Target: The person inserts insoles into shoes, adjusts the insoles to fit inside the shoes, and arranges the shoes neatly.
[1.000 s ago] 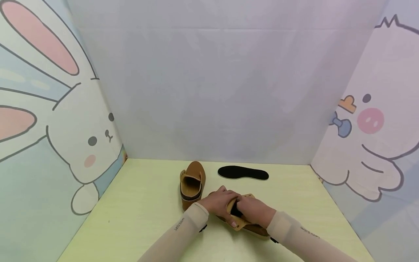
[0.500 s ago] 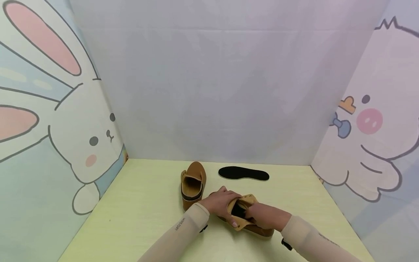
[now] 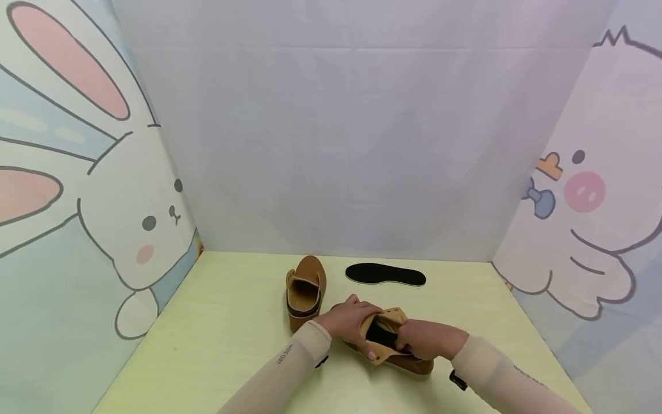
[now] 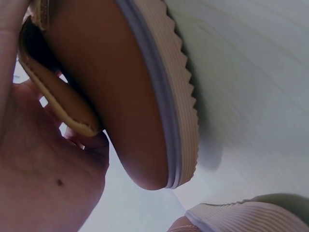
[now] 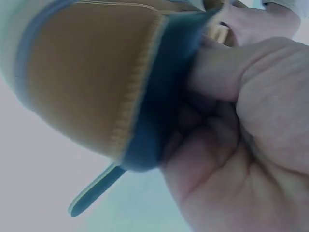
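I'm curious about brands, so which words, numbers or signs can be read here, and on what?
Left sleeve: "Slim"; the word before it is too blurred.
Right sleeve: lettering too small and blurred to read.
Held shoe, other shoe, black insole: no lettering seen.

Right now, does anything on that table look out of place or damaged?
I see no damage. The one oddity is the black insole lying loose on the table, beyond the brown shoe that the left hand holds: an insole normally sits inside a shoe.
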`<state>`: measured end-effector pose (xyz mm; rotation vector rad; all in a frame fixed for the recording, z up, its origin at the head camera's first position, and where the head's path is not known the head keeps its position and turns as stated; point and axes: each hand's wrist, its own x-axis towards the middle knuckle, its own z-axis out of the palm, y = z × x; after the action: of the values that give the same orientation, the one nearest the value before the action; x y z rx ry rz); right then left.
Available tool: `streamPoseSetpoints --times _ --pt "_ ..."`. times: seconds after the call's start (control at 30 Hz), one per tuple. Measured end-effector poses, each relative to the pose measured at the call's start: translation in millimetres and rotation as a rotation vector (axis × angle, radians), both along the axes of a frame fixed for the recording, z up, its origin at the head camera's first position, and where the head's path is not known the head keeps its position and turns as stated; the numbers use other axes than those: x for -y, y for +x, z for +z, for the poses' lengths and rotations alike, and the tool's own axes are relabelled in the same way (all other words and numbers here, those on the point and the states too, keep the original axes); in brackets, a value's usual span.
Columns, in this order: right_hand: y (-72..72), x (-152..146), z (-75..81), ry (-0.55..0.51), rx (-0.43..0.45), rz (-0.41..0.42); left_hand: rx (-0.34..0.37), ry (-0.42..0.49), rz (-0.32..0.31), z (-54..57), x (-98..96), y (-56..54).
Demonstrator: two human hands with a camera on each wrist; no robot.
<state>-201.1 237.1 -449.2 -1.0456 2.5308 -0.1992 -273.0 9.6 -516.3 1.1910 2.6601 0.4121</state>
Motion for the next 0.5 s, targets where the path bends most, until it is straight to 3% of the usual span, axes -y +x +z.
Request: streamPoseSetpoints --times 0.23,0.5 --pt "6.1 -0.2 1.5 0.048 -0.033 -0.039 -0.001 0.001 0.004 1.6 3.0 0.9" --pt "13.2 12.5 9.0 0.206 -0.115 -0.086 0.009 -0.005 0.010 1.9 5.1 0.3"
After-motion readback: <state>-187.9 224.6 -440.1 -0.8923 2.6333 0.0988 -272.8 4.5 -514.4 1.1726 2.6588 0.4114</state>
